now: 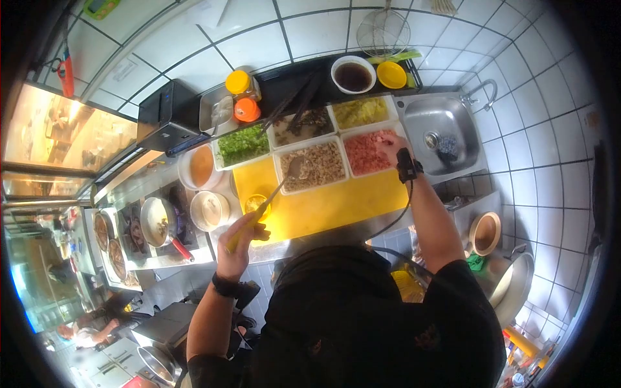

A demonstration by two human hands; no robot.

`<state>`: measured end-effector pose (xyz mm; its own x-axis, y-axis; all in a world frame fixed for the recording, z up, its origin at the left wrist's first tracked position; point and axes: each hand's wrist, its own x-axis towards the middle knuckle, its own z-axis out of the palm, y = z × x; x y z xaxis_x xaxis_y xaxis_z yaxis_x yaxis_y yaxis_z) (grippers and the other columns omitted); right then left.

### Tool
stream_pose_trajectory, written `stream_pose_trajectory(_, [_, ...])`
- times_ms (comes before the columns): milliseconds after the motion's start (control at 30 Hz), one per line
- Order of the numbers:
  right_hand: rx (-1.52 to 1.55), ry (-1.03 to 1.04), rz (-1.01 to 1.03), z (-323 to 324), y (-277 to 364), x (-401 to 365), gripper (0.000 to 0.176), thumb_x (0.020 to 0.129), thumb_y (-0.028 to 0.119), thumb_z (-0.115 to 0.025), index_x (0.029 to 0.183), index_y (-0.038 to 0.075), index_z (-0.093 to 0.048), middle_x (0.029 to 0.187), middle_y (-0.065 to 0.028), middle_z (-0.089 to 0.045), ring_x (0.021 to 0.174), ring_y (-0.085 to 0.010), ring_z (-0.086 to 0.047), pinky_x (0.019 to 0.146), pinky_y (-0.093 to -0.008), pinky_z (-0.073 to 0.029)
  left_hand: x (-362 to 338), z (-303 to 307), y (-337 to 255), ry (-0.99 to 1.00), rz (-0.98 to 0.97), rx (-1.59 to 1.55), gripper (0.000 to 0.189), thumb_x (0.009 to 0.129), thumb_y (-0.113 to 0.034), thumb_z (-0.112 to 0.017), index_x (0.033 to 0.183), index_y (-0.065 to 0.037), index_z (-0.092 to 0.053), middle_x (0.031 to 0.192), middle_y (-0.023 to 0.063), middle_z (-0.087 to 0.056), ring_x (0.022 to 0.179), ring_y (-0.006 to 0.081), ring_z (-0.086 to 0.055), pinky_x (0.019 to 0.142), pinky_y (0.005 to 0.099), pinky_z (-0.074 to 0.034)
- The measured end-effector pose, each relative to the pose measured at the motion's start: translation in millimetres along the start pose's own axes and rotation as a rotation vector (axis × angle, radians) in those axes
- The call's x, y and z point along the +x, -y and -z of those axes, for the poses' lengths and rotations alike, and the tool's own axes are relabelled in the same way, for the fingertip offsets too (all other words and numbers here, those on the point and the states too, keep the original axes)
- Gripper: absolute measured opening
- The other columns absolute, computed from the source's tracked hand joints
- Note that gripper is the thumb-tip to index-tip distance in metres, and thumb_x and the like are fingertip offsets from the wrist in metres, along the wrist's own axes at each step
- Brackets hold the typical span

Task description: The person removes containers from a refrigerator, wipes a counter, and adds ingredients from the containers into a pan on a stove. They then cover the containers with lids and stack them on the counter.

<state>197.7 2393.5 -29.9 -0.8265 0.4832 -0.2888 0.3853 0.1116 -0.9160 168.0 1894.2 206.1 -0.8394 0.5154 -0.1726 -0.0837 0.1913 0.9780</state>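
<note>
My left hand (238, 240) is closed around the yellow handle of a long spoon (277, 193). Its head rests in a white tub of chopped brownish filling (317, 168). Just beside that hand stands a small yellow bowl (257, 203) on the yellow cutting board (323, 213). My right hand (390, 149) reaches into a tub of diced pink meat (365, 154), its fingers curled down on the pieces; the fingertips are partly hidden. Behind are tubs of chopped green onion (242, 148), dark shredded topping (301, 129) and yellow-green pickles (359, 111).
A sink (446, 142) is to the right. On the left are a bowl of orange liquid (200, 167), a white bowl (209, 210) and a red-handled pan (158, 220). Jars (242, 84), a bowl of dark sauce (353, 75) and a yellow dish (391, 75) line the back.
</note>
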Motion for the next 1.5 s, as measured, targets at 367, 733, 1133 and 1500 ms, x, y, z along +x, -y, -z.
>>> stream_pose_trajectory(367, [0.526, -0.001, -0.196, -0.6, 49.8, -31.1, 0.045, 0.089, 0.005, -0.071, 0.131, -0.003, -0.057, 0.100, -0.0068, -0.066, 0.083, -0.0151, -0.066, 0.071, -0.0272, -0.058, 10.0, -1.9, 6.8, -0.254, 0.178, -0.492, 0.037, 0.101, -0.017, -0.048, 0.128, 0.008, -0.054, 0.100, 0.0222, -0.069, 0.087, 0.0317, -0.072, 0.083, 0.0383, -0.059])
stream_pose_trajectory(733, [-0.699, -0.027, 0.217, -14.3, 38.0, -16.6, 0.030, 0.084, 0.023, -0.070, 0.109, 0.006, -0.071, 0.094, -0.0171, -0.072, 0.091, -0.0321, -0.068, 0.080, -0.0415, -0.054, 11.1, -17.5, 7.8, 0.449, -0.467, 0.661, 0.045, 0.081, 0.001, -0.066, 0.125, 0.001, -0.058, 0.102, 0.0194, -0.066, 0.089, 0.0353, -0.066, 0.079, 0.0377, -0.054])
stream_pose_trajectory(1133, [-0.983, 0.028, 0.291, -54.0, 67.3, -30.3, 0.020, 0.077, 0.015, -0.065, 0.093, 0.003, -0.067, 0.094, -0.0217, -0.068, 0.093, -0.0391, -0.065, 0.080, -0.0509, -0.052, -6.8, 3.2, 5.1, 0.324, -0.204, 0.344, 0.027, 0.096, -0.003, -0.057, 0.122, 0.005, -0.061, 0.099, 0.0158, -0.071, 0.089, 0.0260, -0.070, 0.084, 0.0320, -0.055])
stream_pose_trajectory(1500, [-0.798, 0.018, 0.239, -19.9, 51.3, -10.0, 0.021, 0.084, 0.023, -0.069, 0.100, 0.010, -0.073, 0.095, -0.0144, -0.071, 0.094, -0.0317, -0.067, 0.082, -0.0436, -0.054, -7.7, 1.5, 6.1, 0.060, -0.069, 0.150, 0.031, 0.100, -0.006, -0.051, 0.129, 0.005, -0.058, 0.100, 0.0151, -0.071, 0.093, 0.0235, -0.071, 0.090, 0.0335, -0.054])
